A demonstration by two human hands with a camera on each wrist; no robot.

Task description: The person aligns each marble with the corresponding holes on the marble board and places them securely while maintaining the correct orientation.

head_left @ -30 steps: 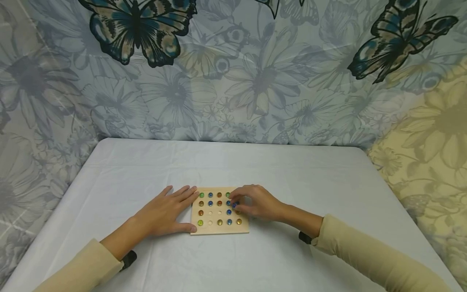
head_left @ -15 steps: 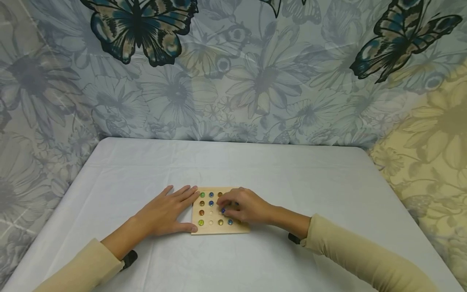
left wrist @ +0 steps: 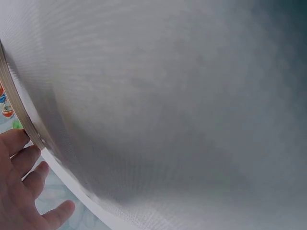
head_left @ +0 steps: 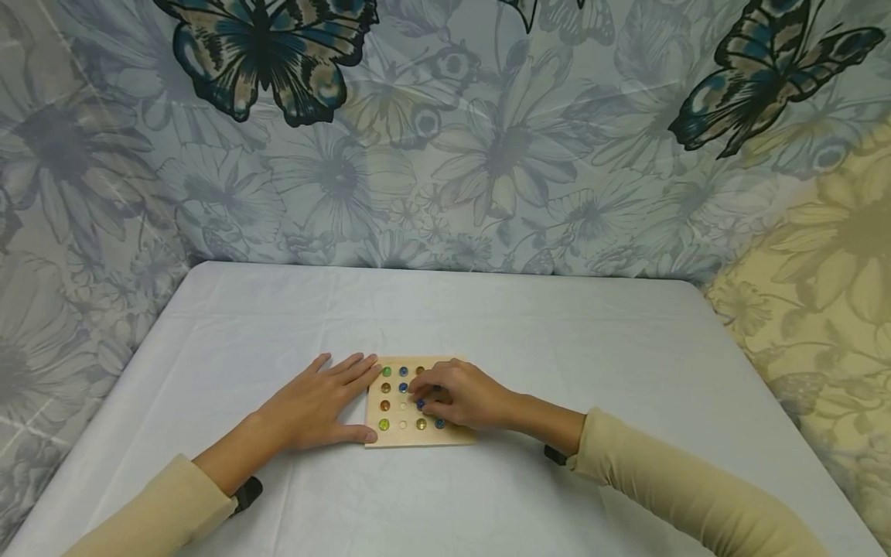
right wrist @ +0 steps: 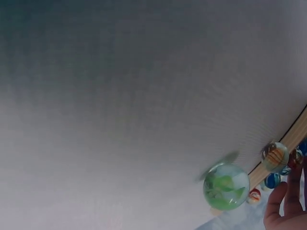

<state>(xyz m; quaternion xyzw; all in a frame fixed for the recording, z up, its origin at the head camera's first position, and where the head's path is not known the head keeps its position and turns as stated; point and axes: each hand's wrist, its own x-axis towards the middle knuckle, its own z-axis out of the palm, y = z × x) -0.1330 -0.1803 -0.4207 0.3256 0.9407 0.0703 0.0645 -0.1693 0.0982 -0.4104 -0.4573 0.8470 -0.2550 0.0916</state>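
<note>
A wooden board [head_left: 421, 442] with rows of round hollows lies on the table, many of them filled with glass marbles. My left hand [head_left: 316, 406] rests along its left edge, fingers straight and thumb on the near corner. In the left wrist view, its fingertips touch the board's edge [left wrist: 21, 108]. My right hand [head_left: 469, 394] reaches over the right half of the board and pinches a blue marble [head_left: 421, 404] between thumb and fingers, at a hollow in the third row. Several marbles at the right are hidden under that hand.
Two bare hollows show in the second column. A white cloth [head_left: 445, 503] covers the table, and a patterned fabric [head_left: 487, 178] hangs behind it. A large-looking green marble [right wrist: 226, 187] sits close to the camera in the right wrist view.
My right hand has moved left over the board with the blue marble, from the right-hand columns to the third-row hollow near the middle. My left hand has stayed in place.
</note>
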